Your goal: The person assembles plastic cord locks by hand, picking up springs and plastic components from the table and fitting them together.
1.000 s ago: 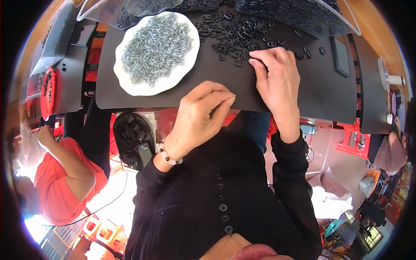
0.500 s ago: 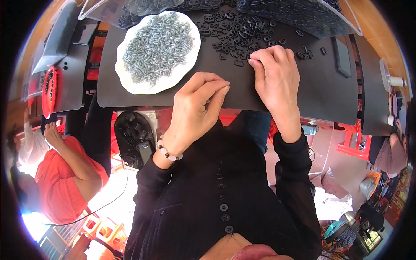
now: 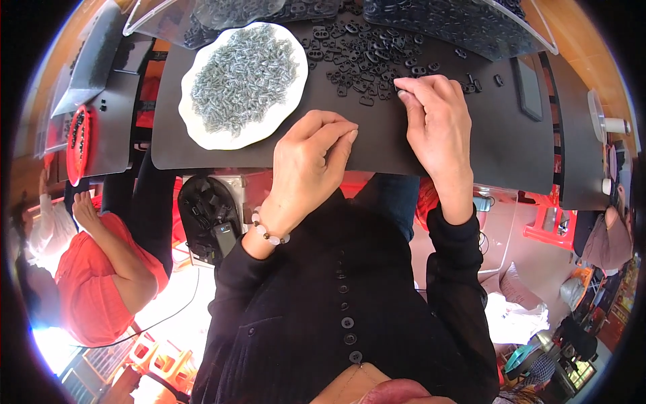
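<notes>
My left hand, with a beaded bracelet on its wrist, is held over the table's near edge, thumb and fingertips pinched together. Anything inside that pinch is too small or hidden to name. Just left of it lies a white scalloped plate heaped with small silvery springs. My right hand is closed in a pinch at the near right side of a spread of small black plastic pieces with holes, which look like cord locks. A dark speck shows at its fingertips, but I cannot make out what it is.
Clear-walled bins of black pieces stand along the table's far side. A dark phone-like slab lies at the right. On the left, a neighbouring table holds a red tray, with a person in a red shirt beside it.
My right hand has shifted slightly right and toward me, still pinched. The left hand is nearly unmoved and keeps its pinch.
</notes>
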`<action>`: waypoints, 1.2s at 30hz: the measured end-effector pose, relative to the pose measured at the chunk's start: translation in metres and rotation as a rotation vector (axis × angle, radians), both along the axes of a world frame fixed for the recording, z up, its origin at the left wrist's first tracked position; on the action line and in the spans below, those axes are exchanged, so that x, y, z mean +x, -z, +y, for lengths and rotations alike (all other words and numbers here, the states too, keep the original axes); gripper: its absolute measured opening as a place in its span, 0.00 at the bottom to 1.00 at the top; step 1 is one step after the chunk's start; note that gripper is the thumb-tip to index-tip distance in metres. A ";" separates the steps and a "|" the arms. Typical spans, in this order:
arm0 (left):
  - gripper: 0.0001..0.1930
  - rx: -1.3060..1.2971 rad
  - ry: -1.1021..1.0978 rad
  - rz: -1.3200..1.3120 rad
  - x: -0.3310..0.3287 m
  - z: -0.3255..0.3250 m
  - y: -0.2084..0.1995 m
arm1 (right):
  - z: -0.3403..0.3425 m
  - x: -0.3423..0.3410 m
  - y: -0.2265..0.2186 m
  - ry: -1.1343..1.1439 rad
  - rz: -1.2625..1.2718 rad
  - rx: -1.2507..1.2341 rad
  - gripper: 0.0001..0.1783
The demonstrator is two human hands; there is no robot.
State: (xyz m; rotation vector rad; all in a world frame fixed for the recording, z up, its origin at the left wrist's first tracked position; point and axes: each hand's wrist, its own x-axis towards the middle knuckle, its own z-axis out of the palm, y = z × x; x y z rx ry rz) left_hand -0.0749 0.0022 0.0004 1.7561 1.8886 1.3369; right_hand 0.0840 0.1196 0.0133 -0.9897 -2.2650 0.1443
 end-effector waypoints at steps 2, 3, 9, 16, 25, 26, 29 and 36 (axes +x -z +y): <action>0.04 -0.013 0.000 -0.011 0.000 0.000 0.000 | -0.001 -0.001 0.001 -0.027 0.007 0.001 0.10; 0.04 -0.005 -0.002 -0.007 0.000 0.000 0.000 | 0.000 -0.002 0.003 -0.055 0.011 0.000 0.10; 0.04 -0.028 -0.007 -0.021 0.001 -0.003 0.000 | -0.002 -0.007 0.005 -0.069 -0.030 0.084 0.08; 0.04 -0.018 -0.007 -0.060 0.000 -0.006 -0.001 | -0.005 -0.010 0.007 -0.056 -0.029 0.065 0.08; 0.04 0.009 -0.001 -0.093 0.000 -0.008 -0.002 | -0.001 -0.011 0.004 -0.041 -0.104 0.034 0.06; 0.04 0.005 0.002 -0.088 0.000 -0.008 -0.003 | -0.001 -0.011 0.004 -0.045 -0.094 0.038 0.06; 0.04 0.010 -0.004 -0.095 -0.001 -0.011 -0.006 | -0.003 -0.013 0.004 -0.059 -0.047 0.019 0.07; 0.04 0.129 -0.210 0.021 -0.043 -0.018 -0.031 | -0.002 -0.011 0.007 -0.056 -0.072 0.014 0.08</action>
